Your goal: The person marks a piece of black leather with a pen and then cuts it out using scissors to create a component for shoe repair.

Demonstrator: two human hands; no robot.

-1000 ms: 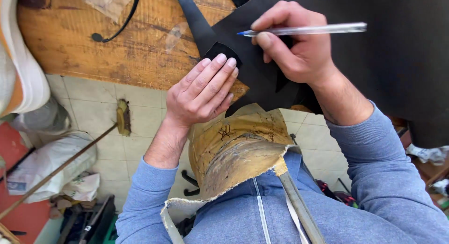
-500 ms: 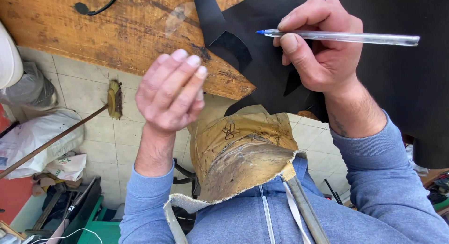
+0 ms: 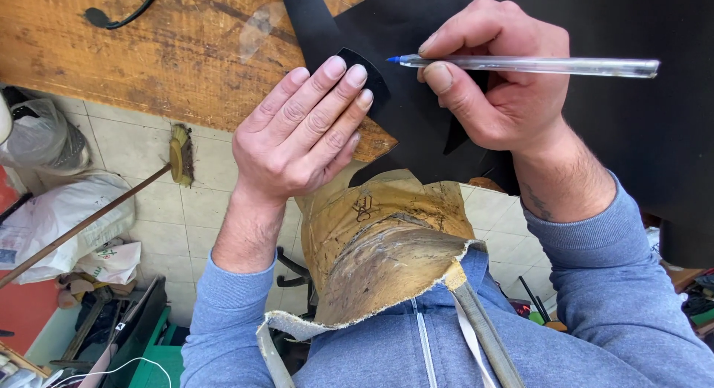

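Landmark: the wooden tabletop (image 3: 171,53), running across the top of the view, its near edge towards the person.
Black sheet: a large black sheet (image 3: 639,157) lies over the right part of the tabletop and hangs past its near edge.
Template: a small black template piece (image 3: 370,74) lies on the sheet, close to the tabletop's near edge.
Left hand: the left hand (image 3: 301,135) lies flat, fingers stretched and together, fingertips pressing on the template; its grip is released, closed on nothing.
Right hand: the right hand (image 3: 498,83) is over the black sheet, right of the template, its grip clenched on a pen.
Pen: the clear-barrelled pen (image 3: 535,63) lies nearly level, long axis running left to right along the tabletop; its blue tip points left, just beside the template's edge, and its tail sticks out past the hand to the right.
Apron: a worn tan leather apron (image 3: 387,239) hangs below the tabletop's edge.
Floor: a broom (image 3: 181,154) lies on the tiles under the tabletop, left of the left hand.
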